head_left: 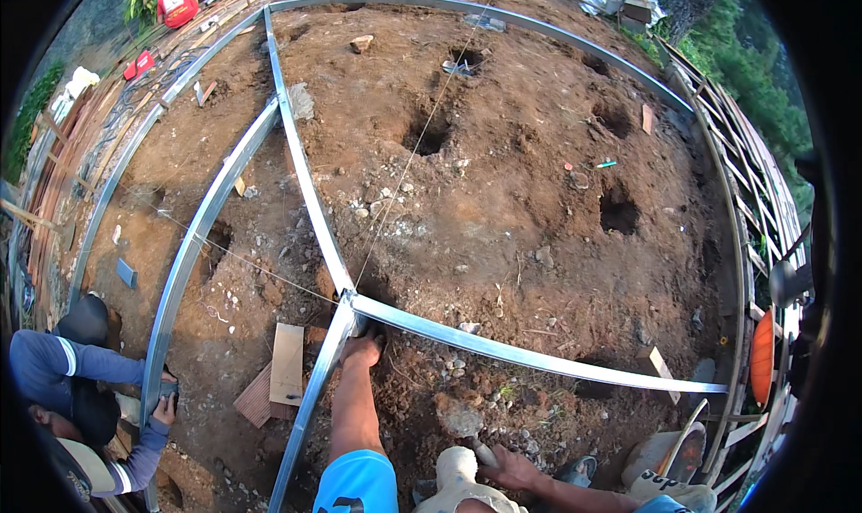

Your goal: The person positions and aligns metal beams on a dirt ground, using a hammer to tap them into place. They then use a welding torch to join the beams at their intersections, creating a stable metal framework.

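My left hand [362,351] reaches in under the corner where several silvery metal beams meet at a joint [347,296]. It is close against the beams, beside a dark hollow in the soil, and its fingers are mostly hidden. Nearer to me, my right hand [512,468] is closed round the pale handle [485,455] of a trowel-like tool. A grey, dirt-coated flat piece [460,420] lies just beyond that handle; whether it belongs to the tool I cannot tell. A beige cloth-covered form [456,470] shows between my arms.
At the left, a crouching co-worker's hand [165,410] touches a long metal beam [187,261]. Strings cross near the joint. Holes [618,210] are dug in the brown soil. Wooden boards [287,365] lie left of my arm; a bucket [660,455] stands at the right. Someone in red [180,1] is far left.
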Demonstrator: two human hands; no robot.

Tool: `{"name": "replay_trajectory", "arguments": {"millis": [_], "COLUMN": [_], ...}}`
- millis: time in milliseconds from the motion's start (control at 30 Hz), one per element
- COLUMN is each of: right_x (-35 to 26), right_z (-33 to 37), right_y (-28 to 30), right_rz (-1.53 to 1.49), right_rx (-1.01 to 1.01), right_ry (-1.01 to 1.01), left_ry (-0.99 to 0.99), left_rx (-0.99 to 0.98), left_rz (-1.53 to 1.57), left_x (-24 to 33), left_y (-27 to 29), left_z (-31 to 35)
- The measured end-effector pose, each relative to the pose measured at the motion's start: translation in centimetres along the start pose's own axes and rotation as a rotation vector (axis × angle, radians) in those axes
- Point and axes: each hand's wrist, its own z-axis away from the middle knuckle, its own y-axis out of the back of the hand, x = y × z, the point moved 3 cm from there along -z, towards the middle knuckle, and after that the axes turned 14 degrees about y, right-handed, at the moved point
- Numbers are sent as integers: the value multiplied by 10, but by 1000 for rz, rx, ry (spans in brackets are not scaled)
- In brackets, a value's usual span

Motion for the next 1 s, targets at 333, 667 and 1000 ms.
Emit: {"name": "replay_trajectory", "arguments": {"millis": [333, 667, 1000], "right_x": [-21, -21, -16], "right_z": [10, 12, 9], "right_y": [10, 8, 5], "right_rz": [-62, -97, -70], "right_rx": [60, 146, 142], "right_ry": [-23, 68, 22], "left_ry": [-30, -53, -72], "left_rx": [113, 185, 190], "left_rz": [-98, -124, 8], "left_x": [-8, -6, -16], "left_y": [-6, 11, -4], "left_z": [-11, 23, -6]}}
